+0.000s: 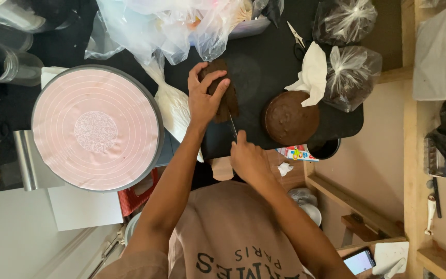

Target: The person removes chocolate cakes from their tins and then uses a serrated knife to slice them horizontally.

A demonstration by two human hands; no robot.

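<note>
slicing brown cake [223, 95] at worktop [264, 62] front edge | left hand [205, 98] clamped on cake | right hand [248, 157] clenched on knife [232, 125] | next, likely: level steady stroke

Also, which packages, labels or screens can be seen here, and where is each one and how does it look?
Phone: bottom right, on a wooden shelf, screen lit pale blue-white.
Small printed packet: at the black board's front edge, flat, white with red, blue and yellow.
Two clear bags: top right, knotted, holding dark brown cake.
Loose clear plastic bags: top centre, crumpled.
</note>
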